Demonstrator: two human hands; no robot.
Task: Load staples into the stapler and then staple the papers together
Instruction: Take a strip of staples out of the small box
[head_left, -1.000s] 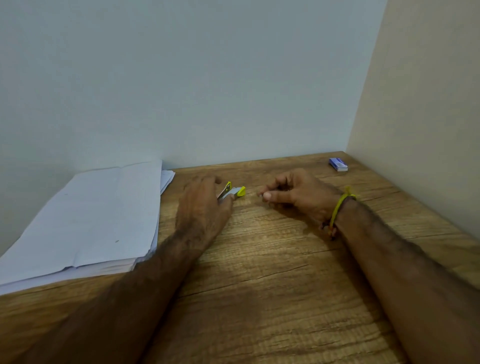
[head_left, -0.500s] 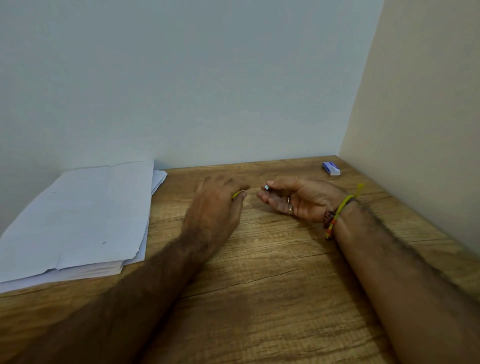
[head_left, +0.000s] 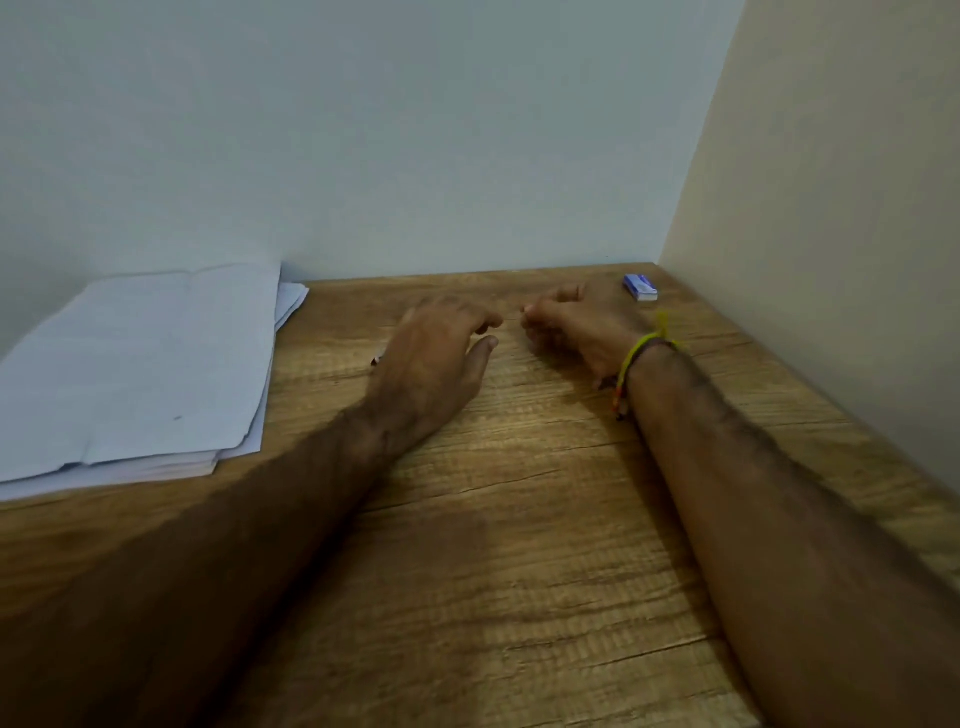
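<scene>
Stapler no longer showing: a second ago its yellow nose was poking out past the left hand (head_left: 436, 358); now that hand is lying knuckles-up, covering it, only a small dark tip (head_left: 375, 360) peeking at its 9 o'clock. Left grip: cannot tell. Right hand (head_left: 576, 325) is closing thumb to fingertip, narrow grip, likely on staples, too small to confirm. Papers (head_left: 140, 369) are sitting at 9 o'clock on the worktop (head_left: 519, 571), staple box (head_left: 640, 287) at 1 o'clock. Loading is apparently underway; stapling not begun.

White papers (head_left: 140, 364), wood-grain brown table (head_left: 519, 519), blue-and-white box (head_left: 641, 287), yellow wristband (head_left: 641, 348).
</scene>
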